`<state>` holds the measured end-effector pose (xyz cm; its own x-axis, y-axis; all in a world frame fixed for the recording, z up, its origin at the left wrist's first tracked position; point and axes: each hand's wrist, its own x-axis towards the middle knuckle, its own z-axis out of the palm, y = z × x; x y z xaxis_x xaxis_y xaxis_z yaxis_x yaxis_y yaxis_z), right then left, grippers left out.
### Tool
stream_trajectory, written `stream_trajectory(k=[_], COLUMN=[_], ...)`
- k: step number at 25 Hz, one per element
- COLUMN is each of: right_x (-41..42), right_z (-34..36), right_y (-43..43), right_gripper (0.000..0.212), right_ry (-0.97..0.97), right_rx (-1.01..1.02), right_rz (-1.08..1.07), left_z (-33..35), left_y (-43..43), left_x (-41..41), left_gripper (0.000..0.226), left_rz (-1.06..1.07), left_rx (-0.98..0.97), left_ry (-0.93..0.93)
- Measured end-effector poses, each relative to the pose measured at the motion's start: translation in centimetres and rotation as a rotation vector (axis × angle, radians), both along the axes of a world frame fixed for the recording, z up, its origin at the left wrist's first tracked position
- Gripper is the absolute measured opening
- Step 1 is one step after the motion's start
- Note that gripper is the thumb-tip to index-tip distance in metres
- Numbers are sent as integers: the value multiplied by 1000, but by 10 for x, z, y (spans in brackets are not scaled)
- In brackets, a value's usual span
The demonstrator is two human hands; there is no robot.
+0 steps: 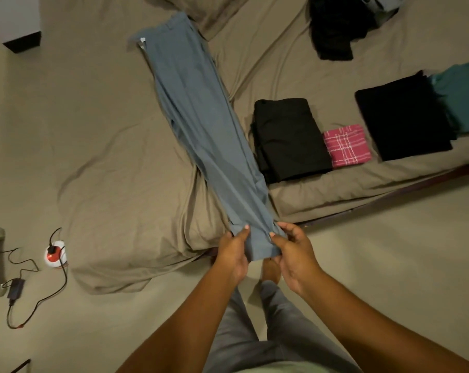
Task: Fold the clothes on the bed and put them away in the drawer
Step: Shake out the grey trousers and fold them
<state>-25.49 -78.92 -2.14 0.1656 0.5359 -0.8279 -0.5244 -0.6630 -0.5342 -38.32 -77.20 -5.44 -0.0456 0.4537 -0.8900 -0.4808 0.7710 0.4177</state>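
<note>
Grey-blue trousers [201, 114] lie stretched lengthwise across the bed [115, 146], legs together, waistband at the far end. My left hand [234, 254] pinches the left side of the hems at the bed's near corner. My right hand [292, 254] pinches the right side of the same hems. The hems hang just off the mattress edge. To the right lie folded clothes: a black piece [289, 138], a small pink checked piece [347, 145], a larger black piece [402, 117] and a teal piece [462, 95]. No drawer is in view.
A loose heap of dark unfolded clothes [335, 25] sits at the far right of the bed. On the floor to the left lie a round white and red socket [55, 255], a black power adapter [15, 288] and trailing cables. My bare foot shows under the hems.
</note>
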Motion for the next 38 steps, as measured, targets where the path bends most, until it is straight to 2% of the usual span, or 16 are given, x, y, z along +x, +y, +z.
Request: stream_trajectory(k=[4, 7, 10, 12, 13, 15, 17, 19, 22, 25, 27, 30, 31, 33, 35, 38], right_x=[2, -2, -19, -30, -33, -32, -22, -16, -25, -32, -32, -22, -18, -10, -2, 13], right_z=[-4, -4, 1, -3, -9, -28, -61, -84, -104, -110, -101, -88, -85, -80, -76, -72], right_y=[6, 8, 9, 12, 15, 21, 28, 38, 58, 58, 40, 17, 16, 19, 24, 25], right_gripper=[31, 29, 30, 28, 24, 16, 7, 24, 44, 26, 22, 26, 27, 29, 32, 30], right_ry=[-73, -132, -108, -24, -17, -184, -520, -625, -544, -391, -227, -184, -168, -139, -105, -75], right_rx=[84, 243, 413, 388, 317, 142, 12, -63, -163, -209, -231, -177, -162, -146, -111, -37], right_rz=[-111, 134, 587, 756, 749, 611, 530, 569, 595, 366, 164, 140, 160, 244, 364, 521], left_z=[-7, -7, -4, -5, -6, -15, -28, -35, -44, -46, -43, -30, -28, -25, -24, -31], left_y=[2, -2, -3, -2, 2, 10, 14, 12, 0, -7, -10, -17, -17, -12, -1, 15], left_x=[-18, -31, -34, -37, -41, -51, -65, -75, -77, -73, -69, -50, -40, -16, 4, 14], left_gripper=[33, 44, 54, 49, 35, 18, 22, 35, 44, 49, 48, 41, 40, 37, 40, 36], left_rz=[-38, -81, 0, -93, -151, -235, -252, -234, -313, -438, -575, -756, -822, -919, -875, -696], left_rx=[-149, -162, -4, 55, 63, 45, -11, -65, -58, 37, 107, 347, 476, 629, 524, 339], left_ry=[211, 422, 258, 140, 181, 472, 749, 910, 944, 919, 1059, 1355, 1376, 1214, 975, 847])
